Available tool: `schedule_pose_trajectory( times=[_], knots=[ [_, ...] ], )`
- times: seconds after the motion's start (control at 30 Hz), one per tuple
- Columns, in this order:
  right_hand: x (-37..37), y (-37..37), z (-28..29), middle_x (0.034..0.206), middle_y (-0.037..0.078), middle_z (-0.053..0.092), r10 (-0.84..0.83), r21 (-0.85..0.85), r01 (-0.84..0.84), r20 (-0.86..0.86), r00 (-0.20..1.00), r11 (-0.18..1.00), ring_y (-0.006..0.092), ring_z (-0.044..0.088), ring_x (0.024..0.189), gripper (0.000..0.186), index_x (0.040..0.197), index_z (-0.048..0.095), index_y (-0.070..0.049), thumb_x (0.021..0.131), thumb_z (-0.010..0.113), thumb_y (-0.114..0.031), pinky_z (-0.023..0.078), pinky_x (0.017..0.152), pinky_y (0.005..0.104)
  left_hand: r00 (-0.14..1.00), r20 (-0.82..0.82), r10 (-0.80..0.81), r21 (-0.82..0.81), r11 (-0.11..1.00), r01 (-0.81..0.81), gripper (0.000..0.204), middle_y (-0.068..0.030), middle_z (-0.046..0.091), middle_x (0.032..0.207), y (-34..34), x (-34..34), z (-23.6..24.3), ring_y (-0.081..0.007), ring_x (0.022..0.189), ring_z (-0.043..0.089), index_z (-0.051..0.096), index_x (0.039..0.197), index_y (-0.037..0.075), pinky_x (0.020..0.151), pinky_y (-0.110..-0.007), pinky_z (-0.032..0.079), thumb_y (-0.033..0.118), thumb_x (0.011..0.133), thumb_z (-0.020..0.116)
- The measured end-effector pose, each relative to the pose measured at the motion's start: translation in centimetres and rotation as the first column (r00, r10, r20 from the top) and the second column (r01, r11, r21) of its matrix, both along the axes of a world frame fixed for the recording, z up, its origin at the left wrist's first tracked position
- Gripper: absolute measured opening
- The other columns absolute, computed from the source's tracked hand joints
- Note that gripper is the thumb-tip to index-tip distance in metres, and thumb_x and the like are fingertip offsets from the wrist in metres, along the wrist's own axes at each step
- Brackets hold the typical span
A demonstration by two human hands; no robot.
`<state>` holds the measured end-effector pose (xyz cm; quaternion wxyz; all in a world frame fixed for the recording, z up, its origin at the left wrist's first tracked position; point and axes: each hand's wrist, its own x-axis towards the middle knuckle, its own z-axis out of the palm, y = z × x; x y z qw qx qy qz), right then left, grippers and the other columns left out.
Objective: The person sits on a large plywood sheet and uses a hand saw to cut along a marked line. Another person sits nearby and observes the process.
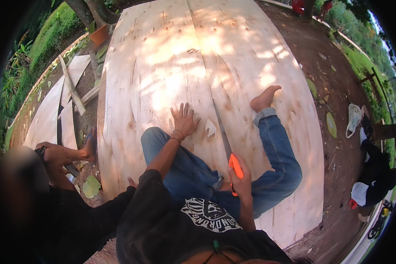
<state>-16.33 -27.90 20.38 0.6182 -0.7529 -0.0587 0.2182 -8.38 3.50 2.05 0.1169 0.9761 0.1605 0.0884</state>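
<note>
A large sheet of pale plywood (145, 70) lies under me, and I sit on it with my legs bent. My right hand (243, 178) is wrapped round the orange handle of a handsaw (225, 138). The saw's narrow grey blade points away from me along a dark line in the sheet. Flat on the plywood, left of the blade, rests my left hand (185, 121) with its fingers spread. Between that hand and the blade is a small pale patch (210, 128), perhaps a chip of veneer. Whether the teeth are inside the wood I cannot tell.
Another person (61, 158) sits close on my left, one hand at the sheet's edge. Plywood offcuts (46, 116) and a wooden strip (72, 86) lie beyond them. A terracotta pot (100, 34) stands by a tree. Dark bundled things (376, 176) lie on the right.
</note>
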Motion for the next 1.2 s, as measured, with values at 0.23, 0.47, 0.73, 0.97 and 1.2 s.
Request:
schedule_pose_trajectory(
  times=[0.23, 0.47, 0.73, 0.97, 1.2],
  knots=[
    [0.3, -0.4, -0.8, 0.125, 0.013, 0.066, 0.028, -0.035, -0.022, 0.179, 0.983, 0.999, 0.0175, 0.062, 0.104, 0.052, 0.145, 0.055, 0.000, 0.093, 0.062, 0.001, 0.050, 0.094, 0.0305, 0.949, 0.301, 0.097, 0.116, 0.984, -0.137, 0.055, -0.0168, 0.026, 0.164, 3.4, 2.7, 4.4, -0.0341, 0.157, 0.011, 0.051, 0.128, 0.005, 0.119, -0.068, -0.002, 0.050, 0.097, 0.061],
    [0.7, -0.8, -1.4, 0.126, 0.013, 0.066, 0.039, -0.054, -0.031, 0.149, 0.988, 0.998, 0.0174, 0.065, 0.100, 0.052, 0.146, 0.054, -0.001, 0.094, 0.062, -0.002, 0.053, 0.088, 0.0294, 0.902, 0.304, 0.307, 0.073, 0.936, -0.343, 0.054, -0.0155, 0.038, 0.156, 11.0, 0.1, 8.9, -0.0370, 0.151, 0.026, 0.047, 0.130, 0.008, 0.116, -0.072, 0.021, 0.036, 0.090, 0.069],
    [-0.5, -0.4, -1.8, 0.100, 0.007, 0.064, 0.020, 0.062, -0.016, -0.063, 0.998, 0.998, 0.0077, 0.049, 0.060, 0.055, 0.149, 0.051, -0.004, 0.095, 0.061, -0.003, 0.041, 0.051, 0.0226, 0.668, -0.693, 0.272, -0.018, 0.920, -0.392, 0.077, -0.0103, 0.046, 0.160, 11.0, -3.9, 2.9, -0.0408, 0.147, 0.036, 0.066, 0.140, 0.019, 0.107, -0.063, 0.046, 0.066, 0.079, 0.071],
    [0.1, 0.6, -0.3, 0.092, 0.005, 0.061, 0.000, 0.084, 0.005, -0.056, 0.998, 0.996, 0.0060, 0.045, 0.056, 0.056, 0.150, 0.049, -0.005, 0.096, 0.060, -0.003, 0.039, 0.049, 0.0213, 0.621, -0.756, 0.206, -0.033, 0.936, -0.351, 0.081, -0.0119, 0.035, 0.166, 11.8, -4.3, 1.9, -0.0415, 0.154, 0.024, 0.060, 0.147, 0.022, 0.110, -0.065, 0.043, 0.064, 0.079, 0.074],
    [1.1, 0.4, -1.4, 0.118, 0.014, 0.066, -0.019, 0.005, 0.019, 0.003, 1.000, 1.000, 0.0166, 0.063, 0.084, 0.055, 0.150, 0.049, 0.002, 0.096, 0.059, -0.002, 0.052, 0.075, 0.0282, 0.625, -0.764, 0.160, 0.009, 0.972, -0.236, 0.091, -0.0160, 0.035, 0.165, 11.8, -2.7, 3.7, -0.0444, 0.154, 0.022, 0.060, 0.146, 0.015, 0.117, -0.059, 0.038, 0.072, 0.076, 0.073]
  ],
)
